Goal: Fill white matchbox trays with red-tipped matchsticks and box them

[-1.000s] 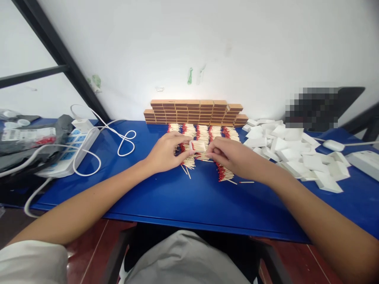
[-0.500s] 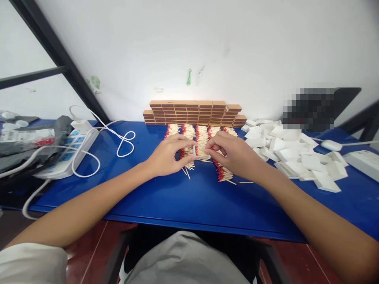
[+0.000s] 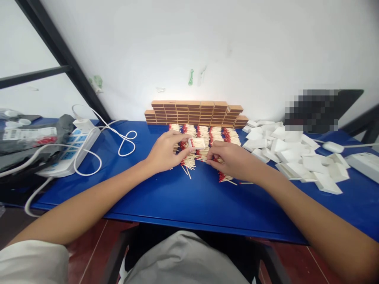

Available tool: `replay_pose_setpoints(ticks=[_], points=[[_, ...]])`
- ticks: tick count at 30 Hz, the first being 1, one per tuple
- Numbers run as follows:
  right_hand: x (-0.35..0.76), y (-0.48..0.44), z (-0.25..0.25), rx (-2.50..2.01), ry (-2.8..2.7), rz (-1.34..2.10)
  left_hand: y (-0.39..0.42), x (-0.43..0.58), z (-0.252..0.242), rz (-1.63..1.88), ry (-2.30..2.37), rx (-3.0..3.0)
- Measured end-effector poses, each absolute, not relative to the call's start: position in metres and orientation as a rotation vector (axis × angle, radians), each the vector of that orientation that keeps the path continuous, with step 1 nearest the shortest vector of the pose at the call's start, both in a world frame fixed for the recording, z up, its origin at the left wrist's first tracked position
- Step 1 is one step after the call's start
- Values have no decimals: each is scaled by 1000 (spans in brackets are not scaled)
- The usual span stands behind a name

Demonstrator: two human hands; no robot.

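The right hand (image 3: 233, 161) has left the small white tray (image 3: 197, 143) and dropped to the rows of matches (image 3: 220, 136), its fingers (image 3: 211, 157) bunched narrow there (whether they pinch any sticks, I cannot tell). The left hand (image 3: 164, 153) now grips the tray alone, raised over the matches at the far middle of the table (image 3: 177, 197). Filling looks partway done; spare white trays (image 3: 296, 154) lie to the right.

table (image 3: 192, 205) front free, matches (image 3: 231, 136) mid, trays (image 3: 296, 154) rt

Looks like small hand-packing workshop: blue counter (image 3: 192, 197) against bare white wall (image 3: 237, 47), w/ stacked brown matchboxes (image 3: 195, 112), rows of loose matches (image 3: 217, 134), heap of white trays (image 3: 296, 156), power strip (image 3: 71, 152).
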State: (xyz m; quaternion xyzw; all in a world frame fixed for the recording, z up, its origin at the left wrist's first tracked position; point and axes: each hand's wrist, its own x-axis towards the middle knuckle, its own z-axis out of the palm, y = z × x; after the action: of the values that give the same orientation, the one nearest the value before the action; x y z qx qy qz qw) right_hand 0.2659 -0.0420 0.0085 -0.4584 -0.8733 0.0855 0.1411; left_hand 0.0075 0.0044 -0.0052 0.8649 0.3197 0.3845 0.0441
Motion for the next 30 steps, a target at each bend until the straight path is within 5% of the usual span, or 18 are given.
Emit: replay_pose_setpoints(ticks=[30], points=[[264, -35, -14, -1227, -2468, 236, 0, 9, -1, 1155, 887, 2661]])
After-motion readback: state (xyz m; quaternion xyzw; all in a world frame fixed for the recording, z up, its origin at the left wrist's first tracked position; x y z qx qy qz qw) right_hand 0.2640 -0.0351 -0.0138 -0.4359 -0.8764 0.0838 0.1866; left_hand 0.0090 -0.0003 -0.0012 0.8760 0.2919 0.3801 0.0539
